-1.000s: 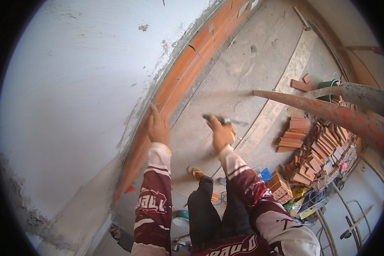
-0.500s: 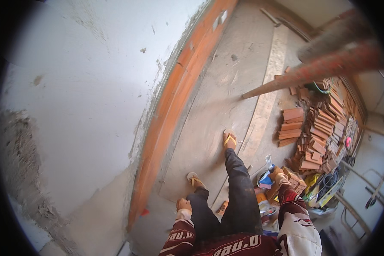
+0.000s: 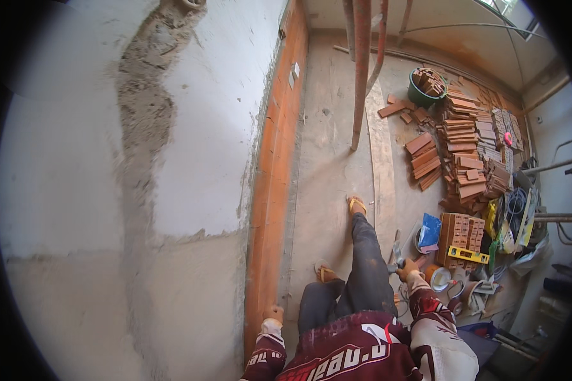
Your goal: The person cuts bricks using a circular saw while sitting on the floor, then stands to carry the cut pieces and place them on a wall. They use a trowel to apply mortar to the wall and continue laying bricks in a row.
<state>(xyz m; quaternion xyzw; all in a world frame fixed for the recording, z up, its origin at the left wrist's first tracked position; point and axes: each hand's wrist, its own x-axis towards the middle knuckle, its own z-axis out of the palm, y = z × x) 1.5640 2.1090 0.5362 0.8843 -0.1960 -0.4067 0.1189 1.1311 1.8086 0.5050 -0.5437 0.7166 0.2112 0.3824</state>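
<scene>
My right hand [image 3: 409,269] is closed around a small hand tool [image 3: 396,249] with a narrow, pale metal end and a darker grey part near my fingers; its exact kind is unclear. It is held in front of my right leg, near a bucket with a blue sheet [image 3: 429,232] over it. My left hand [image 3: 273,312] hangs low beside my left leg, close to the orange-brown tiled strip [image 3: 268,209] along the wall's foot. Its fingers look curled, and anything inside them is hidden.
Red metal props [image 3: 360,76] stand ahead on the concrete floor [image 3: 330,140], near a long board [image 3: 381,152]. To the right lie stacked tiles [image 3: 461,140], a green tub of tile pieces [image 3: 428,87], hollow bricks [image 3: 454,232] and a yellow spirit level [image 3: 468,254]. A rough plaster channel [image 3: 143,120] runs down the left wall.
My view has swung, so the props now look upright and more of the right side shows. My right hand with the tool has come lower, away from the blue-covered bucket.
</scene>
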